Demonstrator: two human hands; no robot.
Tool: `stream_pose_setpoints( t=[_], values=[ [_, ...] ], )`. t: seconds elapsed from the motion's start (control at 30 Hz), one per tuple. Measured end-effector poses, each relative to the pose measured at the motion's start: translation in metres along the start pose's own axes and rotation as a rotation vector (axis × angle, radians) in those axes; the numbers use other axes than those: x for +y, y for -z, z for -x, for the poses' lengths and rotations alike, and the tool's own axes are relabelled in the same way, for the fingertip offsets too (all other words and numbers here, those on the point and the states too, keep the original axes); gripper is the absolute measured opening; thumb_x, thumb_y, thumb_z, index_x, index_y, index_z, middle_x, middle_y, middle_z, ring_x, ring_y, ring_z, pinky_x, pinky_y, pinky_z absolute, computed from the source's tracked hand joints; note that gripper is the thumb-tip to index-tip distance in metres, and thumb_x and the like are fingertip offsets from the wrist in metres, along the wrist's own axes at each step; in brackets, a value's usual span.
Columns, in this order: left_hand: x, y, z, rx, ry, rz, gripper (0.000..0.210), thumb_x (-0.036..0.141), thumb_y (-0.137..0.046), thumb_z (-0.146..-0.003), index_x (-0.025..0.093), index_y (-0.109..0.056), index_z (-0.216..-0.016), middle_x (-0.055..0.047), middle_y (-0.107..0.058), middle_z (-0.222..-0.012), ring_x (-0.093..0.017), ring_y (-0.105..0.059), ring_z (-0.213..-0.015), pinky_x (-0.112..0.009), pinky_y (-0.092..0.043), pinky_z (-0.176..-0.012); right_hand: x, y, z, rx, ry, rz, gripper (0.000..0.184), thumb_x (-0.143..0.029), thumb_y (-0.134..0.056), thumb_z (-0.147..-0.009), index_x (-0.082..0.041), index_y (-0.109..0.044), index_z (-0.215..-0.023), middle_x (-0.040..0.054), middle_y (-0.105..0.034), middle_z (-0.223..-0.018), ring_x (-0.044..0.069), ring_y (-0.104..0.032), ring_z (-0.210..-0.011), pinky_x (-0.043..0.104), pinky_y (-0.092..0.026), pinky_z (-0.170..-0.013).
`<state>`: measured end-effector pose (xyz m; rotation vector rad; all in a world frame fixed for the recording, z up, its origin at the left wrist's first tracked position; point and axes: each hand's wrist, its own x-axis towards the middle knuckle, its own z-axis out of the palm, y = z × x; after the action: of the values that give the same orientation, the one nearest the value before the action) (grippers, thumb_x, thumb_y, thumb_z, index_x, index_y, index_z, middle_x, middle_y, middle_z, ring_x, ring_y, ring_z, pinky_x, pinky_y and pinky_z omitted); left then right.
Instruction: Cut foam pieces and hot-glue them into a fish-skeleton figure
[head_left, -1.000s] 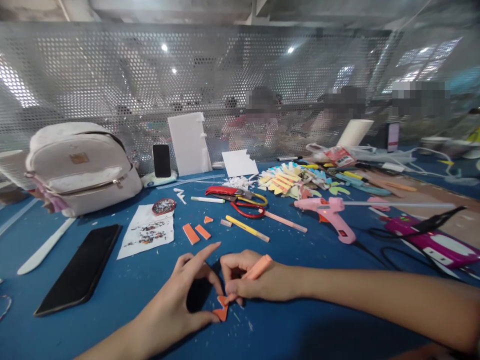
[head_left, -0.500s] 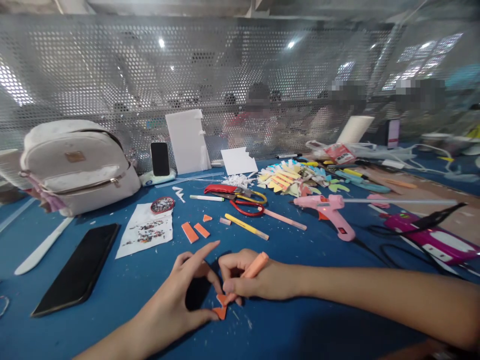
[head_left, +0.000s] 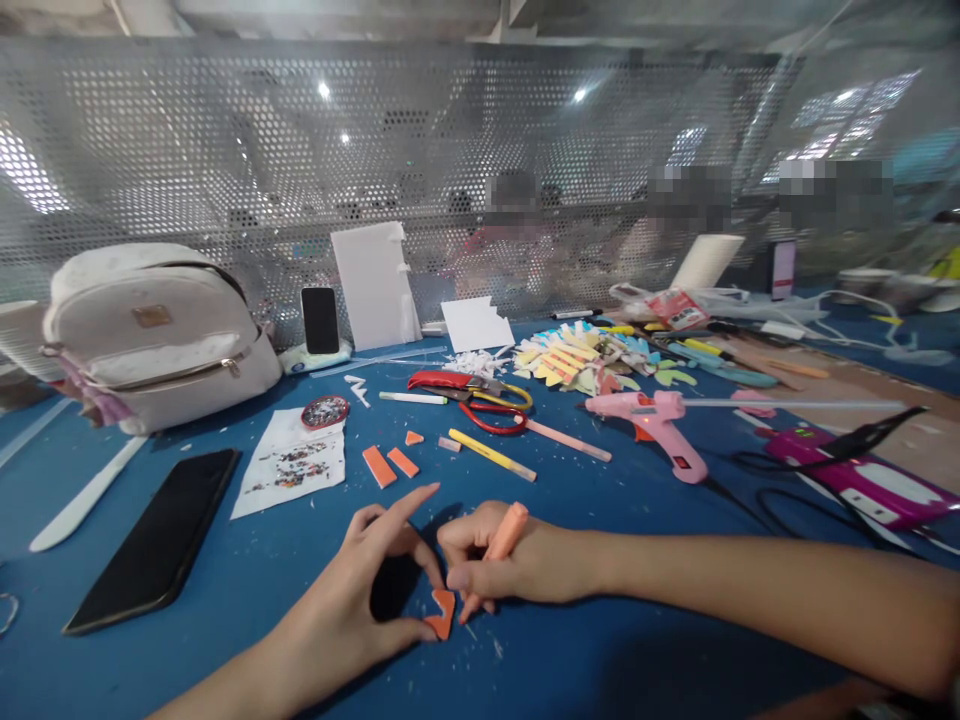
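Note:
A small orange notched piece lies on the blue table. My left hand pins it at its edges, thumb at the lower corner and a finger at the top, with a wide gap between. In my right hand is an orange marker, held like a pen, its upper end sticking out above the fist. The marker's lower end points down just right of the notched piece. Two orange strips and a small orange triangle lie beyond my left hand.
Past my hands lie a yellow marker, red-handled scissors, a pink glue gun with its cord and a pile of cut paper pieces. A black phone and a white backpack are on the left.
The marker's lower end has moved off the orange piece to its right side, and the marker stands slightly more upright. My left hand has stayed put.

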<state>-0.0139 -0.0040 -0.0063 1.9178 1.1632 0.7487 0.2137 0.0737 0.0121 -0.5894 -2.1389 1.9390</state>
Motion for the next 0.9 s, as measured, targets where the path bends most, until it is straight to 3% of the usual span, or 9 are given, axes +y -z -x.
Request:
stream_pose_setpoints(
  t=[0.47,0.67,0.9],
  values=[
    [0.0014,-0.0001,-0.0002,0.008,-0.007,-0.018,0.099,0.017,-0.08,-0.078,0.043,-0.023,-0.154,0.002,-0.068,-0.103,-0.026,-0.053,-0.111,-0.045,-0.034,-0.108,-0.0014,0.0011,-0.0004,0.002,0.016,0.016,0.055,-0.069,-0.066,-0.083,-0.017,-0.051,-0.073,-0.0006,-0.062,-0.069,0.01,-0.058,-0.059,0.019,-0.041,-0.053],
    [0.0021,0.0005,-0.0012,0.0,-0.014,0.001,0.099,0.018,-0.081,-0.079,0.051,-0.022,-0.152,0.005,-0.068,-0.104,-0.025,-0.051,-0.111,-0.045,-0.031,-0.108,-0.0015,0.0013,0.0001,0.001,0.023,0.024,0.055,-0.069,-0.066,-0.084,-0.017,-0.052,-0.075,0.0008,-0.062,-0.072,0.012,-0.059,-0.062,0.02,-0.043,-0.054],
    [0.0027,0.0006,-0.0014,-0.01,-0.005,0.005,0.098,0.017,-0.078,-0.08,0.046,-0.021,-0.154,0.004,-0.07,-0.104,-0.025,-0.051,-0.113,-0.046,-0.03,-0.109,-0.0015,0.0016,0.0015,0.011,0.039,0.037,0.055,-0.069,-0.065,-0.084,-0.017,-0.051,-0.073,-0.0005,-0.06,-0.071,0.011,-0.06,-0.062,0.019,-0.042,-0.054]
  ],
)
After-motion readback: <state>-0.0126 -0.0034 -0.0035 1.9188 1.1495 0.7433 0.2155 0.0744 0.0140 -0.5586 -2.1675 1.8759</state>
